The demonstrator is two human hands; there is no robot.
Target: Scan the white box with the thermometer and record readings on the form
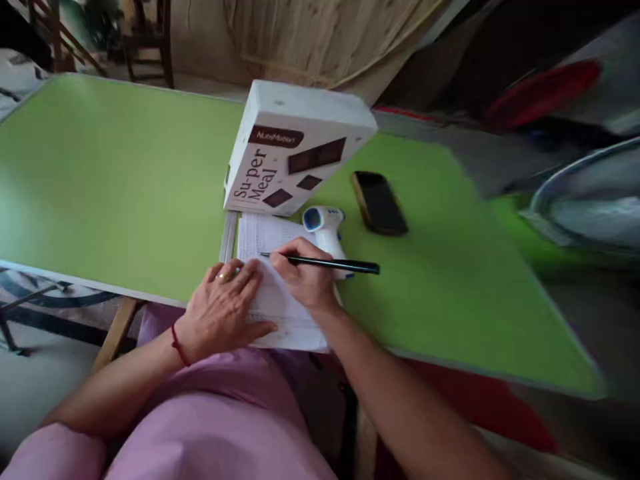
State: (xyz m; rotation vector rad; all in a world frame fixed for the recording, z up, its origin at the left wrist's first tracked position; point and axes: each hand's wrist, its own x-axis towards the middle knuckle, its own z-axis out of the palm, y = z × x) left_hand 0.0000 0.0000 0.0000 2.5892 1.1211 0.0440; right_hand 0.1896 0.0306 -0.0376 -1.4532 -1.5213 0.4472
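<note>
The person's left hand (225,307) lay flat on the sheets of paper (285,313), at their left side, with the palm down and the fingers spread a little. It grasped nothing; it only rested on the paper. One finger wore a gold-coloured ring (223,277), and around the wrist was a thin red bracelet (176,344).

The right hand (307,280) was closed around a black pen (350,265), with the thumb and the fingers near its writing end. The pen was tilted, its tip directed to the left, close to the fingertips of the left hand. Whether the tip touched the paper, I cannot tell. The paper was at the near edge of the green table (125,173), in front of the person, and it carried small print, too small to be read.

At the far end of the paper stood upright a white box (310,143) with the words "NutriMotion" and "Super Meal". A white and blue handheld thermometer (327,233) lay near the box, just beyond the right hand. More to the right, a phone (380,203) with a dark screen lay on the table.
</note>
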